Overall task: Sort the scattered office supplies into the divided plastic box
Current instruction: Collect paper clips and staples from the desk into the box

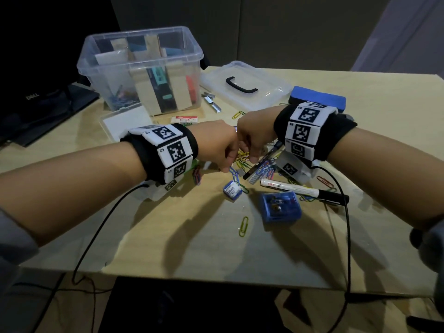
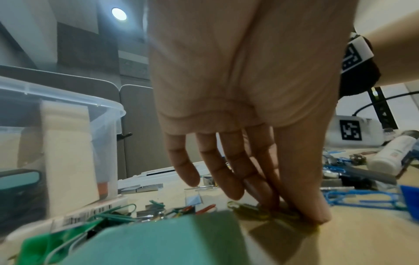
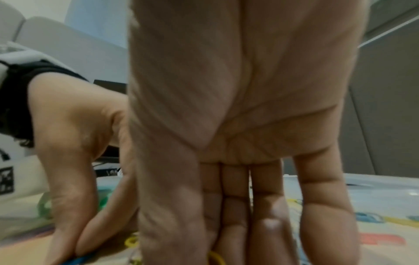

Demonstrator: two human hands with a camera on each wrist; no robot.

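A clear divided plastic box (image 1: 96,75) with cardboard partitions stands at the back left of the table; its rim (image 2: 68,97) also shows in the left wrist view. Both hands meet over a pile of coloured paper clips (image 1: 241,156) at the table's middle. My left hand (image 1: 228,165) points down, and its thumb and fingers (image 2: 235,188) pinch yellow-green clips (image 2: 247,208) against the tabletop. Beside it, my right hand (image 1: 249,160) points down too, thumb against fingers around a yellow clip (image 3: 216,257). Both hands' fingertips are partly hidden.
The box lid (image 1: 242,85) and a blue eraser (image 1: 317,96) lie behind the hands. A white marker (image 1: 293,188), a blue pin box (image 1: 280,207), a small staple box (image 1: 232,189), loose staples (image 1: 211,102) and a stray clip (image 1: 243,225) surround them. A laptop (image 1: 36,104) sits far left.
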